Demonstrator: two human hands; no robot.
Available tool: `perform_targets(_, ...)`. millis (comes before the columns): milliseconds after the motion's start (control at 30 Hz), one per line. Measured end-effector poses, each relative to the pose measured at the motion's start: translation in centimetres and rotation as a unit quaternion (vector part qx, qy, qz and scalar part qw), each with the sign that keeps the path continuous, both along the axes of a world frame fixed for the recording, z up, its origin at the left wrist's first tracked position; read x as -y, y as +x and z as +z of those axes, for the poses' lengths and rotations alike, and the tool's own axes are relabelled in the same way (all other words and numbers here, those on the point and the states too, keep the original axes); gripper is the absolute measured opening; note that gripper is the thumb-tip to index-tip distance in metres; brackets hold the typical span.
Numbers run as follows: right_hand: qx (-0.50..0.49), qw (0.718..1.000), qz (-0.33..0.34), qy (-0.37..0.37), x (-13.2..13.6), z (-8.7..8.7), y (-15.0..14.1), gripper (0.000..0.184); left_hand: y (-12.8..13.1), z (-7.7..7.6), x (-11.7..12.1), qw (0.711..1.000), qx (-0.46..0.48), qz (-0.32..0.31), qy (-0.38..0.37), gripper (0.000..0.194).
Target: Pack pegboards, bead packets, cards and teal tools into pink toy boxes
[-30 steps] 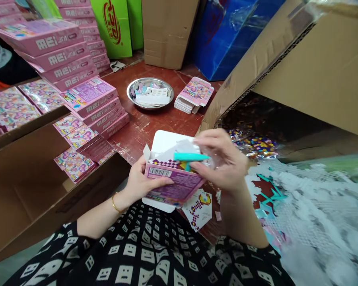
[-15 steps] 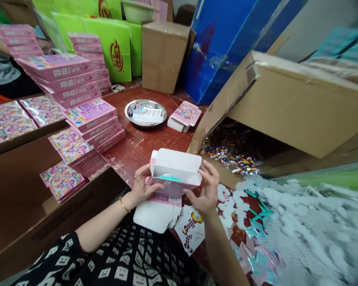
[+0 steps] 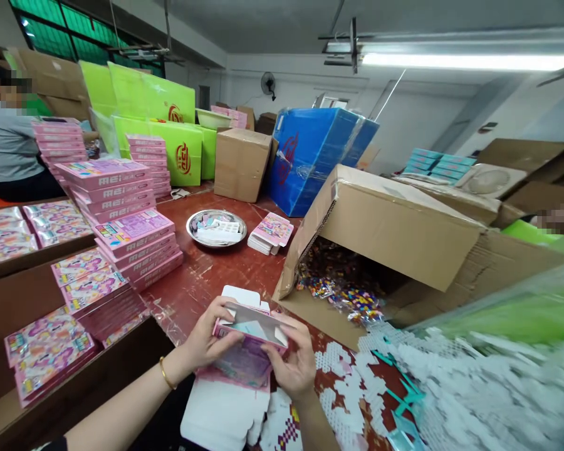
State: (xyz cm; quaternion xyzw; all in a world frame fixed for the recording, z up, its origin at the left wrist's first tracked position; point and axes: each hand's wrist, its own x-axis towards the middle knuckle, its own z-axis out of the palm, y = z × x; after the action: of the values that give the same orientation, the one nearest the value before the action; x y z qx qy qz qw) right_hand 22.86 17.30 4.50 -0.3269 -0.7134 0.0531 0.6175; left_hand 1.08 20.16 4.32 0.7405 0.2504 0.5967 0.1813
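Observation:
A small pink cardboard box [image 3: 244, 363] is between my hands, its top open and a white flap standing at the back. Something pale teal and white shows inside. My left hand [image 3: 216, 335] grips its left end, thumb on the front and fingers at the rim. On the right end, my right hand [image 3: 294, 357] holds it the same way. Below the box lie flat, unfolded white-and-pink cartons [image 3: 216, 407], partly under it. Sheets with a pixel pattern [image 3: 286, 423] lie beside them, partly hidden by my right forearm.
Left are stacked pink boxes [image 3: 136, 235] and an open carton [image 3: 122, 369] of packed boxes. A metal dish [image 3: 237, 241] and folded pink boxes [image 3: 270, 232] sit on the red table. Right, a tipped carton [image 3: 399, 228] holds colourful bead bags, near white perforated pieces [image 3: 479, 382]. A person [image 3: 9, 150] sits far left.
My view has tilted up, showing more of the room. Both hands have tipped the box, and its side flaps are now folded inward at the opening.

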Motion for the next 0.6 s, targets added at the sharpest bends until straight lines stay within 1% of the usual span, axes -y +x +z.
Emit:
perform_targets(67,0.012,0.999,0.027,-0.022,0.0,0.9,0.3,0.037,0.2,-0.1,0.3,1.000,-0.004,-0.002,0.013,0.041)
perform_targets(133,0.058,0.996,0.049,-0.045,0.0,2.2,0.7,0.029,0.4,-0.2,0.6,0.999,-0.019,0.004,0.029,0.060)
perform_targets(200,0.107,0.989,0.059,-0.082,0.0,3.7,1.0,0.022,0.5,-0.2,0.7,0.999,-0.025,0.012,0.037,0.071)
perform_targets(267,0.153,0.978,0.057,-0.129,0.1,5.1,1.1,0.015,0.4,-0.3,0.8,0.998,-0.023,0.029,0.042,0.077)
perform_targets(367,0.197,0.965,0.048,-0.169,0.4,6.6,1.3,0.014,0.1,-0.9,0.9,0.997,-0.020,0.044,0.059,0.082)
perform_targets(433,0.199,0.965,0.029,-0.167,0.5,7.1,1.4,0.009,0.0,-2.0,1.0,0.997,-0.016,0.045,0.060,0.085)
perform_targets(533,0.216,0.963,0.017,-0.158,0.7,7.6,1.2,0.009,0.0,-3.7,1.2,0.997,0.007,0.063,0.032,0.091)
perform_targets(600,0.252,0.954,0.019,-0.160,0.7,7.8,0.8,0.008,0.0,-4.2,1.3,0.997,0.015,0.075,0.020,0.096)
